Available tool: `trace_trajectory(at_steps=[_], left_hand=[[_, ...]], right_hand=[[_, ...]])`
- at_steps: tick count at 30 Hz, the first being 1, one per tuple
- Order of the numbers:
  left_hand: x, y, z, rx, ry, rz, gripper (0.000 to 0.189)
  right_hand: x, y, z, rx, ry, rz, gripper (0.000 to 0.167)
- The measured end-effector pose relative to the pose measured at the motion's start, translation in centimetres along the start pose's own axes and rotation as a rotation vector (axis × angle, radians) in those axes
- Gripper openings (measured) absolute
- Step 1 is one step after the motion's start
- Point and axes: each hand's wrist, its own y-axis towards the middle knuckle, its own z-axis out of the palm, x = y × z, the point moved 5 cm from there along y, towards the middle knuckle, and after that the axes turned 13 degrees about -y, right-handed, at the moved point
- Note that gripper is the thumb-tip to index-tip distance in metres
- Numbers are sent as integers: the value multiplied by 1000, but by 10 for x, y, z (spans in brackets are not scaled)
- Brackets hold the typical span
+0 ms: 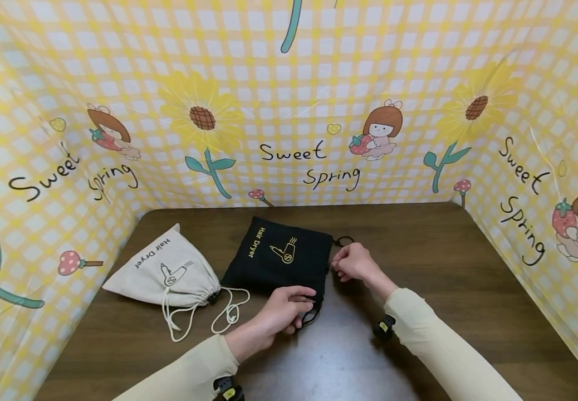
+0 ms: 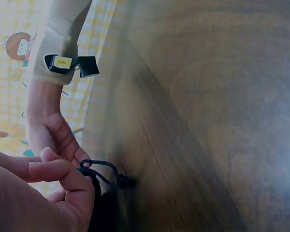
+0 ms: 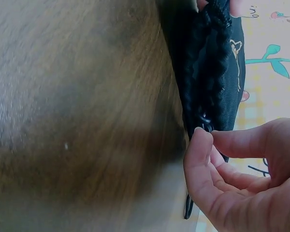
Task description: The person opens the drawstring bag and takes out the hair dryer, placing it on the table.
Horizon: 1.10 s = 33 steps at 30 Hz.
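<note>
Left hand [image 1: 280, 309] and right hand [image 1: 355, 263] gripping the mouth of a black fabric drawstring bag [image 1: 280, 264]

Head view: The black bag lies printed side up on a dark brown wood-grain bench [image 1: 419, 239], mouth facing right. The left hand pinches the near corner of the mouth; the right hand pinches the far end. Beside the bag, to the left, rests an off-white fabric drawstring bag [image 1: 156, 270], mouth gathered, with white cords [image 1: 172, 326] lying loose. Both bags carry "Hair Dryer" lettering and a dryer outline.

Left wrist view: Fingers of the left hand are bent at the bag edge. A black cord loop [image 2: 105, 165] projects past them, ending in a knot.

Right wrist view: Thumb and index finger of the right hand meet at the ruffled mouth, which stands partly spread. Whether they pinch fabric or cord cannot be told.
</note>
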Motion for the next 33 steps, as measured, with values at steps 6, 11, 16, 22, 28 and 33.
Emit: trace_trajectory(at_steps=[6, 11, 16, 22, 28, 33], left_hand=[[2, 3, 9, 18, -8, -5, 38], [3, 7, 17, 21, -13, -18, 40], [5, 11, 26, 22, -37, -34, 41], [5, 18, 30, 93, -40, -92, 42], [-17, 25, 6, 181, 238, 13, 27], [-67, 31, -39, -65, 516, 403, 14]], right_hand=[[-1, 1, -5, -32, -11, 4, 5], [-3, 3, -7, -49, -13, 1, 5], [-5, 5, -8, -43, -15, -6, 7], [-9, 6, -8, -41, -9, 5, 7], [-8, 8, -6, -23, -13, 0, 7], [-9, 8, -9, -17, -43, 3, 7]])
